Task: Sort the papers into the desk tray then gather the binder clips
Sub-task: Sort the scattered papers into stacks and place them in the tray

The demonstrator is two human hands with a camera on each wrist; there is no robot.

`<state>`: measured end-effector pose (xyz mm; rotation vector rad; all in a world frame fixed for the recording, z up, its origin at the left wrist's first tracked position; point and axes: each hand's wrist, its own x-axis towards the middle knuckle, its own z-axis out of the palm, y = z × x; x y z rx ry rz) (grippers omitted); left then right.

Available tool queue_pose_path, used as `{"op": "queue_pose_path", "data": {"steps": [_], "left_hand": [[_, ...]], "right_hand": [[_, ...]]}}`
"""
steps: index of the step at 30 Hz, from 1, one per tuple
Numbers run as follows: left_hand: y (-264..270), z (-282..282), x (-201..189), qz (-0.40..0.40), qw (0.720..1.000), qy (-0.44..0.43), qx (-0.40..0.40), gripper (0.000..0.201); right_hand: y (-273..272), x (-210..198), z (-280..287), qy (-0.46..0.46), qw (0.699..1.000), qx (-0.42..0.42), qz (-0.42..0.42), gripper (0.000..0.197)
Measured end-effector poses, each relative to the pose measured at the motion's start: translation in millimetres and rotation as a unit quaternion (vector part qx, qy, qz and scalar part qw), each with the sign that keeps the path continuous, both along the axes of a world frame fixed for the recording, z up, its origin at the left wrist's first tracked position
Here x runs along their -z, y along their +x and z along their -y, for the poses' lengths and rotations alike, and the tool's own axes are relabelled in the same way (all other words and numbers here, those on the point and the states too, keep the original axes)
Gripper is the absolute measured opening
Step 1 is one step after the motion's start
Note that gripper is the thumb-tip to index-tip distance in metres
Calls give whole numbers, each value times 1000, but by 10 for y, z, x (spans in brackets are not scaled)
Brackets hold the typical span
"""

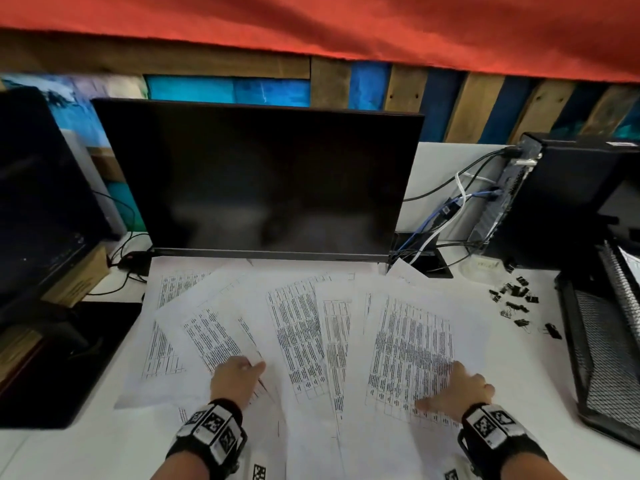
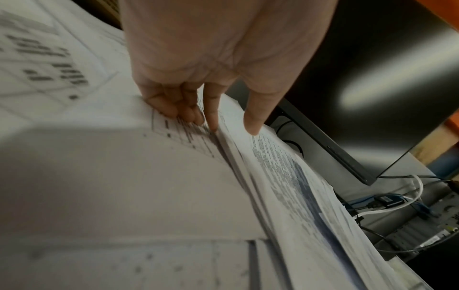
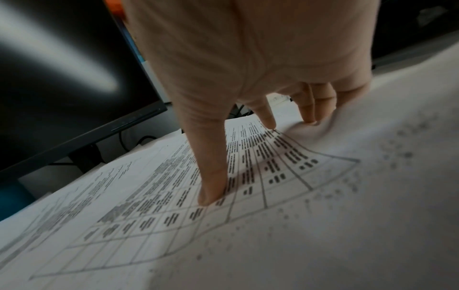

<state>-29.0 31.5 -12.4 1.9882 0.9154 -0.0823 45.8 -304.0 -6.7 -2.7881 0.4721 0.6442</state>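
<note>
Several printed papers (image 1: 298,327) lie fanned and overlapping on the white desk in front of the monitor. My left hand (image 1: 239,372) rests on the left sheets. In the left wrist view its fingertips (image 2: 193,117) press a sheet beside the raised edge of a stack (image 2: 285,176), and the thumb lies on top of that stack. My right hand (image 1: 457,386) is spread on the right sheet (image 3: 149,212), fingertips (image 3: 308,117) pressing and wrinkling it. Small black binder clips (image 1: 516,299) lie scattered at the right, beside the black mesh desk tray (image 1: 602,341).
A dark monitor (image 1: 256,178) stands right behind the papers, with a second screen (image 1: 41,202) at the left. A black computer tower (image 1: 571,188) with trailing cables (image 1: 446,216) sits at the back right, near a clear round container (image 1: 481,266).
</note>
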Motion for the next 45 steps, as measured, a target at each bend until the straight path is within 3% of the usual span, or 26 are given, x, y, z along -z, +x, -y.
{"op": "queue_pose_path", "data": {"steps": [3,6,9,14,19,25,27,29,31,33,36,41,45], "left_hand": [[76,77,-7,43,993,-83,-73,54],[182,88,63,75,964,-206,-150,76],[230,116,142,90,945,-257,-180,53],[199,263,135,67,974,-193,-103,27],[111,445,106,44,985,-165,-18,11],[176,629,57,51,954,-289,-59,35],[217,686,85,26,957,-286,-38,55],[239,771,83,13,964,-264,-9,54],[261,820,126,3,974,-228,-7,48],[273,840,167,0,979,-202,-10,46],[266,831,243,1,982,-188,-11,47],[271,820,276,-2,982,-186,-21,46],[280,832,252,-6,981,-190,-29,46]], "right_hand": [[-1,-9,-45,-1,999,-37,-7,107],[-8,-28,-80,8,998,-69,7,105],[-8,-30,-95,70,995,-68,28,106],[35,-22,-22,103,994,10,41,101],[65,-10,-10,172,985,-1,19,90],[27,-14,-100,108,989,-101,12,80],[4,10,-146,104,984,-145,12,77],[12,16,-157,131,979,-159,-5,78],[86,2,-104,147,983,-113,-9,75],[199,-17,9,86,996,-11,11,72],[308,5,182,26,992,125,19,82],[440,166,227,56,985,160,29,84],[522,181,274,162,968,191,14,60]]}}
